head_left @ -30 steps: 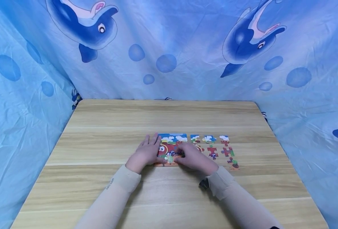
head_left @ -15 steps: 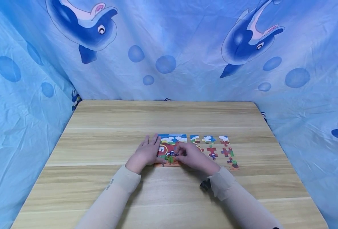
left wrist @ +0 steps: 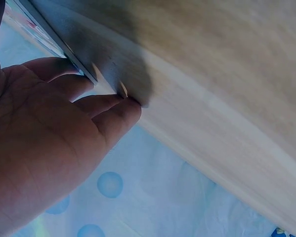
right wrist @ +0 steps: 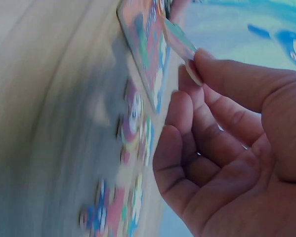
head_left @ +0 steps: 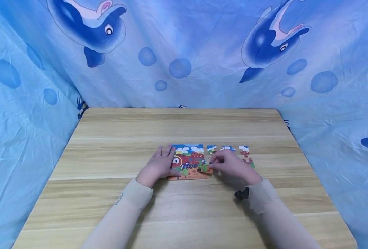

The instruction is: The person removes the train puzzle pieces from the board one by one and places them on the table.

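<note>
A picture puzzle with a red train, clouds and green plants lies on the wooden table. My left hand rests at its left edge with fingers spread, the thumb over the lower left corner. In the left wrist view, fingers touch the puzzle's thin edge. Between thumb and fingers, my right hand pinches a green and orange puzzle piece, tilted above the puzzle's right edge. The right wrist view shows that piece edge-on, with the other fingers curled below it.
Loose puzzle pieces lie to the right of the puzzle, among them one with clouds and a red one; my right hand covers some others. A blue dolphin-print curtain surrounds the wooden table.
My right hand has moved right, from over the puzzle's lower part to its right edge, bringing the puzzle piece along. More of the train picture now shows. My left hand has stayed put.
</note>
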`<move>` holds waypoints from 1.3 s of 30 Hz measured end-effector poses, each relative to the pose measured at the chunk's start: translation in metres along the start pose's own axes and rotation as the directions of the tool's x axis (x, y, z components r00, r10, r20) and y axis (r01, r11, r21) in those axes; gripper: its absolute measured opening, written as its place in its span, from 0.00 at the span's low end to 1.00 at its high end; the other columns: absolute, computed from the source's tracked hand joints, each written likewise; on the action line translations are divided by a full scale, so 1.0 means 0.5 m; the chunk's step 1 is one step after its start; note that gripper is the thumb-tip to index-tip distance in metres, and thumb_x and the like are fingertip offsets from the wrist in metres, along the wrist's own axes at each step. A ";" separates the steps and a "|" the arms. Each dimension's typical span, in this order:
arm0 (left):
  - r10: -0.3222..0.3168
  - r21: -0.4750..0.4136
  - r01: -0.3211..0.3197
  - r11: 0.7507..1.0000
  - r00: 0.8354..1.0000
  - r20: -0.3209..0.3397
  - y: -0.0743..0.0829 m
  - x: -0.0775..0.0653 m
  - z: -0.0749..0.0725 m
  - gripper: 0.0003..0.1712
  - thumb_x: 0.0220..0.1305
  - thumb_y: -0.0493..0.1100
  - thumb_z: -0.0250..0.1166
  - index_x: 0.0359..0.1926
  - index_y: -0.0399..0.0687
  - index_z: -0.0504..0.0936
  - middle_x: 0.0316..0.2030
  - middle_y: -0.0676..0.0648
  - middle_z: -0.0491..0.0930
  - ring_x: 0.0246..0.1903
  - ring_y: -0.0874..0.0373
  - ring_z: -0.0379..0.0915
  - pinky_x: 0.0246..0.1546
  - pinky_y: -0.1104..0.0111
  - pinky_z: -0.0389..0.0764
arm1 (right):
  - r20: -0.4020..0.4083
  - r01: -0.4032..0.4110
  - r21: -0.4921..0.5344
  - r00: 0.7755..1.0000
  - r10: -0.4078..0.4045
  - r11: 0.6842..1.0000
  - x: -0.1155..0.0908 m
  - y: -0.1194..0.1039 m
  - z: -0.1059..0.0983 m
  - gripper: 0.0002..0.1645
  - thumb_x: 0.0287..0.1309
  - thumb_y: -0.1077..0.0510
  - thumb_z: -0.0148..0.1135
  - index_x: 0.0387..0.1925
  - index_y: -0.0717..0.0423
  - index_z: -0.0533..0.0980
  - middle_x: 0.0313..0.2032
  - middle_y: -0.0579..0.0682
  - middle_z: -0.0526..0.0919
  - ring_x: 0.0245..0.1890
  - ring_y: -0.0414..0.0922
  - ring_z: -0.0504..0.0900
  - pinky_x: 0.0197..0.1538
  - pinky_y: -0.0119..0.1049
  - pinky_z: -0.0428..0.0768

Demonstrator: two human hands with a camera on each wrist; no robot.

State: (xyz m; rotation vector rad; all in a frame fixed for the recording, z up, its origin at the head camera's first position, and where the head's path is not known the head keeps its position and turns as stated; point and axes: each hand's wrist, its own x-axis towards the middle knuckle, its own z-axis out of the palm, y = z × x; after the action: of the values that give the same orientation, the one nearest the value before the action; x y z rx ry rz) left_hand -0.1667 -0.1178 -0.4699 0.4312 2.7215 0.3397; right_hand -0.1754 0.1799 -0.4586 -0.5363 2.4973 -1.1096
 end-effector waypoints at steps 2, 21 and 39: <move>0.000 0.004 0.000 1.000 1.000 0.003 0.000 0.002 0.000 0.67 0.57 0.71 0.69 0.81 0.40 0.46 0.80 0.39 0.38 0.75 0.32 0.32 0.72 0.45 0.46 | 0.004 -0.024 -0.004 1.000 0.024 1.000 -0.011 0.012 -0.015 0.03 0.63 0.56 0.72 0.33 0.49 0.85 0.30 0.47 0.85 0.29 0.44 0.78 0.34 0.38 0.76; -0.017 -0.004 0.017 1.000 1.000 0.005 0.000 0.005 0.002 0.67 0.56 0.71 0.70 0.81 0.43 0.46 0.80 0.41 0.37 0.76 0.33 0.31 0.73 0.47 0.45 | 0.107 -0.197 -0.008 0.975 0.196 0.980 -0.093 0.082 -0.111 0.04 0.63 0.56 0.71 0.35 0.52 0.85 0.30 0.50 0.84 0.20 0.48 0.75 0.20 0.40 0.73; 0.000 -0.008 0.000 1.000 1.000 -0.005 0.003 0.001 -0.002 0.66 0.58 0.70 0.70 0.81 0.40 0.47 0.80 0.39 0.39 0.76 0.32 0.33 0.72 0.45 0.47 | 0.084 -0.326 -0.084 0.939 0.332 0.942 -0.088 0.083 -0.096 0.10 0.54 0.58 0.78 0.23 0.54 0.83 0.22 0.48 0.83 0.15 0.43 0.71 0.18 0.34 0.69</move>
State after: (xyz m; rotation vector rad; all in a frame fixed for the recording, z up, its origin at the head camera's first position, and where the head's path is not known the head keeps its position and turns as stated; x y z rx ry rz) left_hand -0.1673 -0.1163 -0.4688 0.4285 2.7242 0.3521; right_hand -0.1674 0.2565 -0.4526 -0.1719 2.4315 -0.8506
